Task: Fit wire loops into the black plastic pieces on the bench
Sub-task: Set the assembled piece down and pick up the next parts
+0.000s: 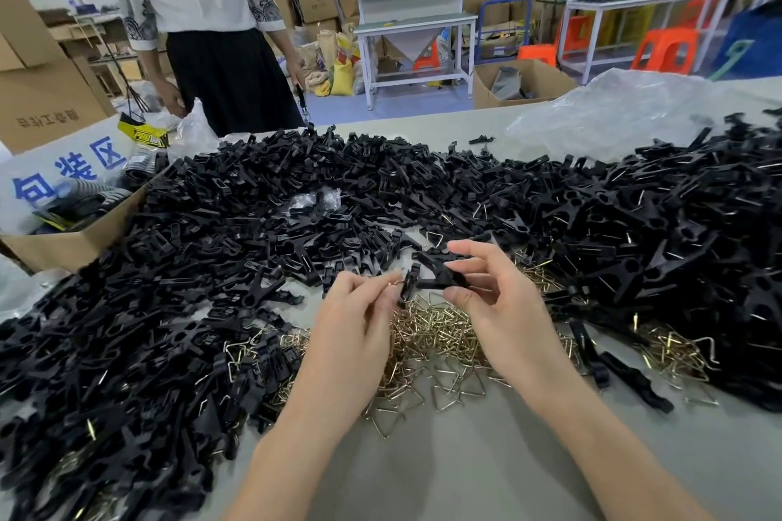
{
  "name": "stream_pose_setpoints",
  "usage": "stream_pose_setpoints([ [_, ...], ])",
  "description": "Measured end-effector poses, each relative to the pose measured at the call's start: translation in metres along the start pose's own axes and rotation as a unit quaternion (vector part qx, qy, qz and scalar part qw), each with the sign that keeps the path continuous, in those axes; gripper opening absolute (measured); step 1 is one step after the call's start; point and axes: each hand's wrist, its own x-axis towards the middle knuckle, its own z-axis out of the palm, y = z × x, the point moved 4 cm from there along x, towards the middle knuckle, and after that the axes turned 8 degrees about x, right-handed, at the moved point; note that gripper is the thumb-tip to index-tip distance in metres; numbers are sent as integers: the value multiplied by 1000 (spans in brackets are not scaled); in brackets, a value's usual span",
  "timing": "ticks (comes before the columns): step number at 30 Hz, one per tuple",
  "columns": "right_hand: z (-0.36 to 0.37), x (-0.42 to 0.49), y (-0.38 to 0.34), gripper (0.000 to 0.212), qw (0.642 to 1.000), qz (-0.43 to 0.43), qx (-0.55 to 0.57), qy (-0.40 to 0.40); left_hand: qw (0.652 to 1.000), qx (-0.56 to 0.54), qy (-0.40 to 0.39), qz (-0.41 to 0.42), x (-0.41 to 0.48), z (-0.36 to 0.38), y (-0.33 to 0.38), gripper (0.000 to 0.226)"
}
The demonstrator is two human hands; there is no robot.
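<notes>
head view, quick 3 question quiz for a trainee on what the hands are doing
1. True or false: the right hand pinches a black plastic piece.
2. The loose wire loops lie mostly: A on the floor, B on the bench beneath the left hand, C on a stool.
3. Fill in: the cardboard box stands on the person's ____ side.
Key: 1 true; 2 B; 3 left.
</notes>
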Motion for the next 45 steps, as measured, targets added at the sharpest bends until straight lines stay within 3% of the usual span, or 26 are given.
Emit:
stream_pose_setpoints([
  [9,10,-5,-7,59,996,-24,-74,-41,978,-182,54,-81,3,-6,-3,13],
  [14,9,-6,-8,59,995,-34,-84,-43,991,-113,31,-64,3,-2,-4,27],
  [18,8,-5,-4,57,993,-40,-103,-47,1000,1,8,14,1,-4,2,32],
  [21,9,-4,-1,55,990,-50,-126,-49,992,107,23,66,0,-8,5,32],
  [24,9,-5,-1,55,988,-64,-134,-49,985,131,63,92,0,-14,7,29],
  [30,11,-4,-1,54,987,-79,-136,-44,989,63,116,61,0,-18,5,27],
  [36,13,-6,-4,58,986,-79,-137,-51,983,-170,37,-56,1,-1,3,31],
  [45,11,-8,-9,58,986,-93,-125,-52,960,-256,33,-111,3,3,-4,24],
])
